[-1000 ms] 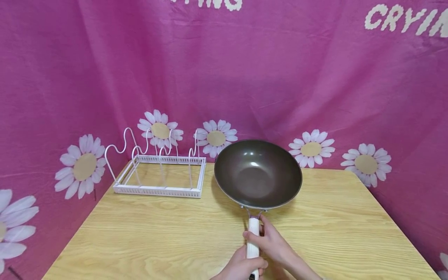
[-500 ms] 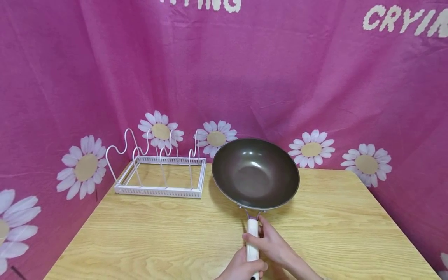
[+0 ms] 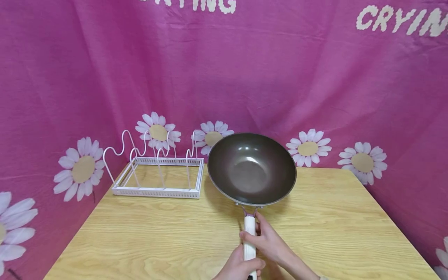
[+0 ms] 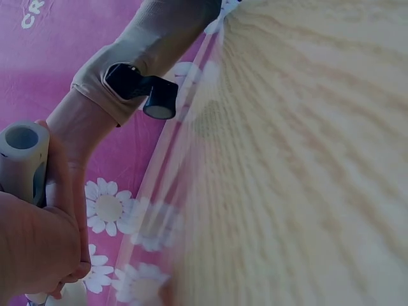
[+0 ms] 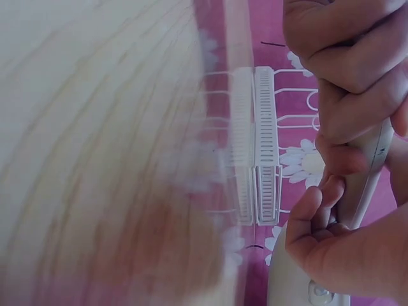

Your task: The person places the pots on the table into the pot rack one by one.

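Note:
A wok (image 3: 252, 171) with a dark brown inside and a white handle (image 3: 249, 229) is held above the table, its inside tilted toward me. My left hand (image 3: 241, 265) grips the rear part of the handle. Ahead of it, close to the bowl, my right hand (image 3: 271, 243) holds the same handle from the right. In the left wrist view the handle's hollow end (image 4: 23, 143) sticks out beside the left hand (image 4: 38, 245). The right wrist view has the right hand (image 5: 357, 252) low, the left hand (image 5: 357, 57) above, and the wok's cream outer side (image 5: 287, 280) below.
A white wire rack (image 3: 157, 192) with several wavy upright dividers stands at the back left of the wooden table (image 3: 157, 233), left of the wok. A pink cloth (image 3: 245, 77) with daisies and white letters hangs behind the table and along its sides.
The wok has shifted a little up and to the left in the head view, with both hands keeping their hold on the handle. The head view itself has turned slightly.

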`<state>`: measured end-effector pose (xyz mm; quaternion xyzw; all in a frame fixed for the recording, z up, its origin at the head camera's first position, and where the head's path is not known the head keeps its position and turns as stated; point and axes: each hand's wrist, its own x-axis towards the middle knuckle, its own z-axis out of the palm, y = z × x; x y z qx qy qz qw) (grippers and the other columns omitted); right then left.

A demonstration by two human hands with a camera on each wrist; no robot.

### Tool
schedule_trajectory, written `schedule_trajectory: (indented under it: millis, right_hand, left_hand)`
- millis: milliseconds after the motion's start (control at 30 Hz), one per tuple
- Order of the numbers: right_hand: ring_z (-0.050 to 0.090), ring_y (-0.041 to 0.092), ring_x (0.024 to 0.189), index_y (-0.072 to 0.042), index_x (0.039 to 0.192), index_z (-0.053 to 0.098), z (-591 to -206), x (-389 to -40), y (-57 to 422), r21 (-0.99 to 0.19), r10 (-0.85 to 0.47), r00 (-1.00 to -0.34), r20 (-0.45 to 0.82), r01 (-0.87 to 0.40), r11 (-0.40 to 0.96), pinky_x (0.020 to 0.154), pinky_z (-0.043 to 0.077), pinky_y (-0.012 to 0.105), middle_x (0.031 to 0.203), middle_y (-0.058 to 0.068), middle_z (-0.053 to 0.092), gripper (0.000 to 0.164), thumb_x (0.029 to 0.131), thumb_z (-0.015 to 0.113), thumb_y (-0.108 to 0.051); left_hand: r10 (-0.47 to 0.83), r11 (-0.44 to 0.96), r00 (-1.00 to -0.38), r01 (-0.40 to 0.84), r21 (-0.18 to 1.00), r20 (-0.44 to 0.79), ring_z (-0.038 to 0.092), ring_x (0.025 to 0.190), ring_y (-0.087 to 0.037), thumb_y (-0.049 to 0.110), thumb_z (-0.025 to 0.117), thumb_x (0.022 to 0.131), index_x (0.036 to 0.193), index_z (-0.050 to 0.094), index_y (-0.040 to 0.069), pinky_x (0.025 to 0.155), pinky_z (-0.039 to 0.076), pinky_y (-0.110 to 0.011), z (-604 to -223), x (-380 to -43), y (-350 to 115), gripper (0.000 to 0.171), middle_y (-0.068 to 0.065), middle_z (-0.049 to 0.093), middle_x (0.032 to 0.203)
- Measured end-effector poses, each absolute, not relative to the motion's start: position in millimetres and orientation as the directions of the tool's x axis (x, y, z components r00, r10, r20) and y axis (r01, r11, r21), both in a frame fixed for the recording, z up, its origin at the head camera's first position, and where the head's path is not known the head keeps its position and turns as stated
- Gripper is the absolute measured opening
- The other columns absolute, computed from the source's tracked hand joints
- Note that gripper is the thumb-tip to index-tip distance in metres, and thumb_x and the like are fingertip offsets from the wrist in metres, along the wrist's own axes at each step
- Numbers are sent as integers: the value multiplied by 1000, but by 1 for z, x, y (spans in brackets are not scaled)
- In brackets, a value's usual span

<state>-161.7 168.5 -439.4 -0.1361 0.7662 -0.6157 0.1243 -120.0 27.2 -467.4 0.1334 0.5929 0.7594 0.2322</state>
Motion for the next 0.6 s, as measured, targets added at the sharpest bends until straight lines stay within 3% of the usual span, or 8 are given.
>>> schedule_trajectory:
  millis: [367, 600]
  right_hand:
    - [63, 16, 78, 8, 133, 30, -436, -161, 163, -970, -365, -931, 27, -112, 214, 65, 57, 28, 94, 13, 63, 60, 92, 68, -16]
    - [63, 18, 78, 6, 125, 34, -428, -161, 157, -962, -357, -933, 53, -143, 231, 66, 57, 29, 94, 14, 62, 53, 90, 69, -14]
  left_hand:
    - [503, -154, -864, -127, 980, -33, 52, 61, -7, 9, 60, 83, 141, 34, -7, 57, 45, -17, -466, -118, 21, 66, 1, 56, 71]
    - [495, -146, -864, -185, 972, -90, 55, 63, -10, 11, 61, 84, 145, 29, -6, 61, 48, -21, -460, -117, 17, 71, 0, 56, 74]
